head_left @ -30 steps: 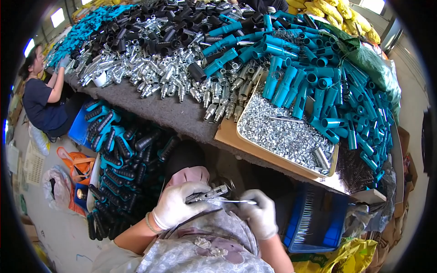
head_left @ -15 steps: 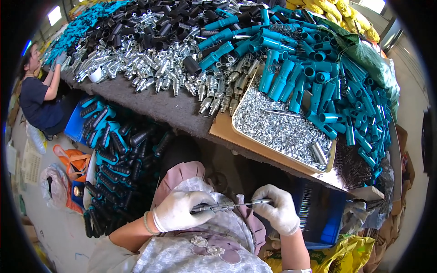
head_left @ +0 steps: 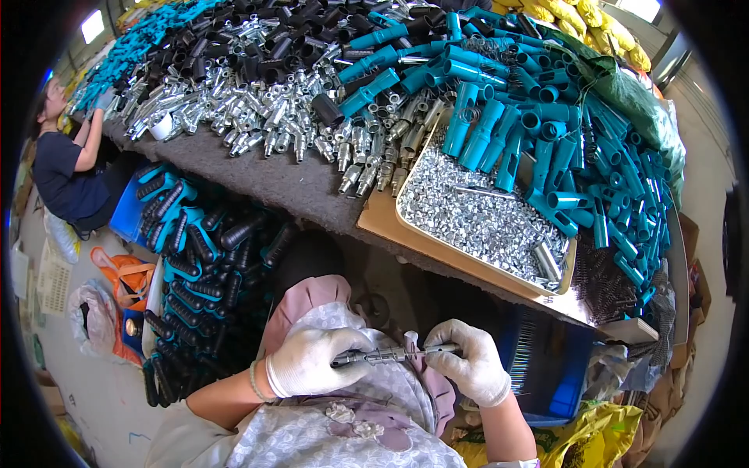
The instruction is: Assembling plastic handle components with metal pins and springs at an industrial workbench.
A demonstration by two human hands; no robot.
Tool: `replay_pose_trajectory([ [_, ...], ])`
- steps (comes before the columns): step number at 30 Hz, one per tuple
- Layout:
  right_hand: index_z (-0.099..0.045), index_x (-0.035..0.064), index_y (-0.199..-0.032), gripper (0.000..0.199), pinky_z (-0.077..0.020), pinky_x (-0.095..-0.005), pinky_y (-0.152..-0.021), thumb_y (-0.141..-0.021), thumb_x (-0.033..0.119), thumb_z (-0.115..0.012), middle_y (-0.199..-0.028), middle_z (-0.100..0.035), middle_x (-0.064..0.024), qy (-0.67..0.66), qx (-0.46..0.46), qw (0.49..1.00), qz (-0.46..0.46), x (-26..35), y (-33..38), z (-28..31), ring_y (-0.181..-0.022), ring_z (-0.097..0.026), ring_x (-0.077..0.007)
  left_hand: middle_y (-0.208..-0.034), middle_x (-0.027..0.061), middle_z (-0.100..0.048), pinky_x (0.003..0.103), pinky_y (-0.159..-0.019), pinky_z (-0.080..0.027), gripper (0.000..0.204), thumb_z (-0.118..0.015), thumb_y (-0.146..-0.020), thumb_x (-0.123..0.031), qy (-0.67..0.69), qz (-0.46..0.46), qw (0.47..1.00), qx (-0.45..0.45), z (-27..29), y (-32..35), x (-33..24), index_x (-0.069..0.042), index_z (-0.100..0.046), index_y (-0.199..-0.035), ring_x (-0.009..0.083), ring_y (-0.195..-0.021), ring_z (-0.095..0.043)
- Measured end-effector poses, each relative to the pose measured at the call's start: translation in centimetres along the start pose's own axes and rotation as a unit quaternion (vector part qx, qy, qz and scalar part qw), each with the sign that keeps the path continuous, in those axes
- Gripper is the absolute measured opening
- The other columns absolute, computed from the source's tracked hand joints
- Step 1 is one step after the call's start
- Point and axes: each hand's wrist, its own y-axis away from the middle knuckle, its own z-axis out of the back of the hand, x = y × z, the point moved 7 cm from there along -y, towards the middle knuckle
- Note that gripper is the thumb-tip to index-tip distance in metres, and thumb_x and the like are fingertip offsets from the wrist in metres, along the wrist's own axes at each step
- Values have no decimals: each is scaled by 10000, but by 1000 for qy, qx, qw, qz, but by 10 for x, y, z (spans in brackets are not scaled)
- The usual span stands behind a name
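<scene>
Over my lap, my left hand (head_left: 316,363) in a white glove is closed around one end of a silver metal fitting (head_left: 384,356). My right hand (head_left: 474,363), gloved too, pinches a thin metal rod (head_left: 441,348) that lines up with the fitting's right end. Whether the rod is inside the fitting is too small to tell. A pale upright peg (head_left: 411,341) stands beside the point where the two meet. Beyond my hands, on the table, a tray (head_left: 477,261) holds many small shiny metal pieces.
Silver fittings (head_left: 265,117), black sleeves (head_left: 289,47) and teal tubes (head_left: 484,132) lie heaped on the grey-covered table (head_left: 257,175). Black-and-teal handles (head_left: 195,288) are piled at left below it. A blue bin (head_left: 566,382) stands at right. Another person (head_left: 70,171) works at far left.
My right hand has moved slightly left, bringing the rod closer to the fitting, and less of the rod shows between my hands. The left hand has barely shifted.
</scene>
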Motion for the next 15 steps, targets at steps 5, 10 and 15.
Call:
replay_pose_trajectory([
  [5, -650, -31, -943, 150, -510, -270, -731, -834, 71, -662, -863, -664, -85, -81, 45, 994, -56, -13, 2, -17, -748, -602, -124, -791, 87, -705, 350, -602, -548, 226, -789, -773, -212, 14, -18, 1000, -20, -6, 0, 1, -86, -703, -940, 256, -659, -696],
  [10, -567, -1, -1060, 252, -534, -310, -686, -860, 65, -705, -841, -640, -121, 15, 10, 995, 101, 0, 6, -30, -740, -667, -194, -923, 122, -715, 377, -785, -523, 237, -815, -741, -129, 89, 0, 996, -9, -9, 3, 10, -57, -706, -938, 287, -868, -691],
  [15, -518, 19, -1065, 296, -536, -358, -648, -867, 109, -719, -849, -633, -162, 97, 13, 986, 138, -3, 3, -33, -739, -685, -302, -830, 78, -725, 328, -620, -554, 226, -793, -780, -201, 52, -38, 998, -29, -10, -2, 4, -81, -725, -959, 245, -685, -711],
])
